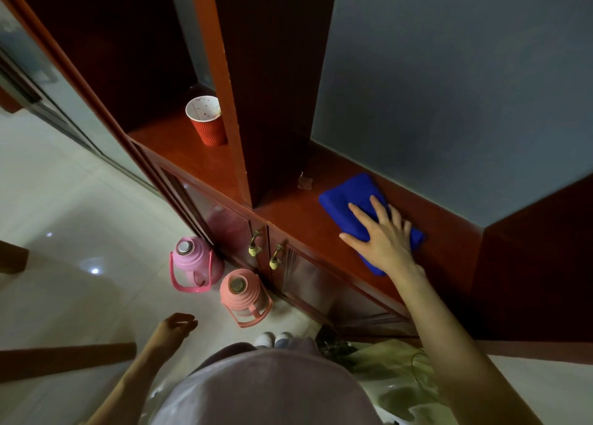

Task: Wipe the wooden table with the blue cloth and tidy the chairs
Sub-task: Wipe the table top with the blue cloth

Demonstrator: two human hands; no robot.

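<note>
From the head camera, looking down: the right hand [383, 242] lies flat on the blue cloth [348, 200] at centre right of the frame, its fingers straight and spread, pressing rather than gripping. The cloth is folded, plush-looking, and sits on the glossy red-brown wooden ledge [305, 222] of a cabinet.

The left hand [175, 328] hangs at lower left, fingers loosely curled, holding nothing. I'd say she's either wiping here or about to gather the cloth. The next move calls for even pressure or a proper grip.

A ribbed red paper cup [207, 123] stands on the shelf at upper centre-left. Two rounded pink plastic flasks [192, 264] stand on the shiny tiled floor [80, 216].
</note>
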